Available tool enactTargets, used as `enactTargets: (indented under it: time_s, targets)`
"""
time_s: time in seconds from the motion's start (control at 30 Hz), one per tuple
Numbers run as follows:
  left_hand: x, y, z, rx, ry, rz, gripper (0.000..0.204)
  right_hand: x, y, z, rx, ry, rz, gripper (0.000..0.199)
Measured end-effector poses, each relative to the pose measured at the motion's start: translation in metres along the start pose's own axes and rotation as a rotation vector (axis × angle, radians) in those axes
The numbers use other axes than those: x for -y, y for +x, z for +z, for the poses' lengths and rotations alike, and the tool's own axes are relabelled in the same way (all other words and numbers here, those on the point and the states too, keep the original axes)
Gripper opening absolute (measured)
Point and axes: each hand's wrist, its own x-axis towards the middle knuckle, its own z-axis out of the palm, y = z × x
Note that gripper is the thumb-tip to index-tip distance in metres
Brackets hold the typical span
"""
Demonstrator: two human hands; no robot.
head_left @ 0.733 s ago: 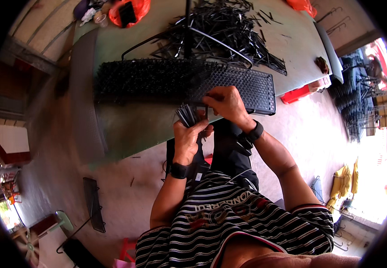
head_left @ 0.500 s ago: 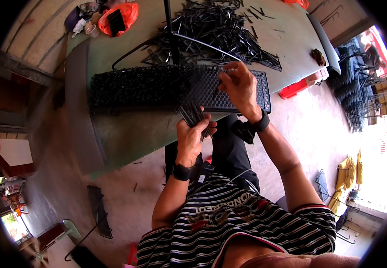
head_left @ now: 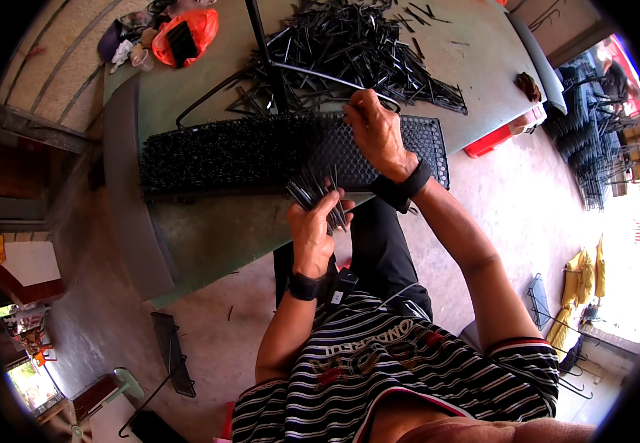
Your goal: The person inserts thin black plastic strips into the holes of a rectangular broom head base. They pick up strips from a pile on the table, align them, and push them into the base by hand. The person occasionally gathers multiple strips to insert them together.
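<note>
A long black perforated rack [head_left: 425,151] lies across the table's near side. Its left and middle part is thick with upright black strips [head_left: 224,156], while the holes at its right end show bare. In front of the rack's near edge, my left hand [head_left: 311,235] is closed around a fanned bundle of thin black strips [head_left: 307,190]. My right hand [head_left: 380,136] hovers over the bare holes, thumb and fingertips pinched together. Whatever is between those fingertips is too small to make out. A black metal rod frame [head_left: 261,52] rises behind the rack.
A large heap of loose black strips [head_left: 349,52] covers the back of the green table [head_left: 202,251]. An orange plastic bag [head_left: 205,33] lies at the far left. On the floor stand a black rack [head_left: 172,354] at left and stacked dark racks [head_left: 582,140] at right.
My right hand has moved a little left and away from me over the rack, fingers still pinched. My left hand stays with its bundle, the strips more fanned out.
</note>
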Motion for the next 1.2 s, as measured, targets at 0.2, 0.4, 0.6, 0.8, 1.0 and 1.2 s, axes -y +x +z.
enactTargets:
  time_s: [0.2,0.4,0.6,0.8,1.0,1.2]
  targets:
    - [-0.002,-0.001,-0.002,0.005,0.051,0.001,0.015,-0.001,0.004,-0.002,0.108,-0.171,-0.154,0.012]
    - [-0.007,-0.005,-0.001,-0.013,0.064,-0.019,0.013,0.005,0.006,-0.004,0.216,-0.371,-0.078,0.007]
    - [-0.002,-0.003,-0.001,0.010,-0.011,0.022,0.012,0.014,0.002,-0.010,0.325,-0.220,0.089,0.012]
    - [0.009,0.005,-0.001,0.046,-0.027,0.053,0.015,0.032,-0.022,-0.033,0.533,0.385,0.648,0.018]
    - [0.008,0.002,0.000,0.068,-0.085,0.015,0.016,0.036,-0.032,-0.035,0.026,0.293,0.027,0.019]
    - [0.010,0.016,-0.001,0.064,-0.186,0.071,0.015,0.040,-0.070,-0.036,0.309,-0.019,-0.638,0.020]
